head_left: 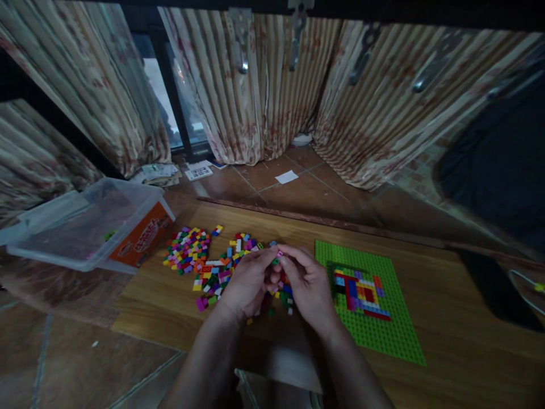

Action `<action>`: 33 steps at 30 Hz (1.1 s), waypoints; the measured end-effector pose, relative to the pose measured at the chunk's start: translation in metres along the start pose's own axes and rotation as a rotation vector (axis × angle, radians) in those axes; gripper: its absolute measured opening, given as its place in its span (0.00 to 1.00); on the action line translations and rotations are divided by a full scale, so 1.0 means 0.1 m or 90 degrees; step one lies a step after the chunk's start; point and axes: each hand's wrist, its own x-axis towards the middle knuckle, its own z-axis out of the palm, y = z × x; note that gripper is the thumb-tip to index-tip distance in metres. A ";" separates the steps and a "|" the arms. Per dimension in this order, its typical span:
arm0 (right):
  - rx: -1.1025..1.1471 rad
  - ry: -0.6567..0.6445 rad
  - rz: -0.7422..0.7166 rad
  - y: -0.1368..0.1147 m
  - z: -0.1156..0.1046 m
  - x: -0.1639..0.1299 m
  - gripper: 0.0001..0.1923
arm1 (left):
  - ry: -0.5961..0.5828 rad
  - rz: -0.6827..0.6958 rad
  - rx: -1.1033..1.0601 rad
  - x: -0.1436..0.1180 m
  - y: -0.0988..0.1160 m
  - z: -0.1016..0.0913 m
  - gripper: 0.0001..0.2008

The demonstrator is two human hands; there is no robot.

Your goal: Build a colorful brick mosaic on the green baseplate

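My left hand (pixel 247 281) and my right hand (pixel 307 284) meet over the wooden board (pixel 443 295), fingertips pinched together on a few small bricks (pixel 277 257), pink and green among them. Beneath and to the left lies a heap of several small coloured bricks (pixel 200 258). To the right of my right hand lies a green baseplate (pixel 383 332) with a partly filled patch of red, blue, yellow and purple bricks (pixel 360 291) on it.
A clear plastic box (pixel 80 224) with an orange label lies tipped at the left on the board's edge. Papers (pixel 286 177) lie on the tiled floor by the curtains (pixel 255 85). A dark object (pixel 496 287) rests at the right.
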 end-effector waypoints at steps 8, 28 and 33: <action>0.035 0.026 0.060 0.01 -0.03 0.00 0.09 | -0.034 -0.041 -0.033 0.03 -0.07 -0.04 0.20; 0.064 0.274 0.084 0.08 -0.41 0.13 0.10 | 0.231 0.270 0.761 0.04 0.01 -0.09 0.12; -0.062 0.338 0.122 0.10 -0.98 0.14 0.14 | 0.256 0.306 0.890 0.06 0.02 -0.10 0.12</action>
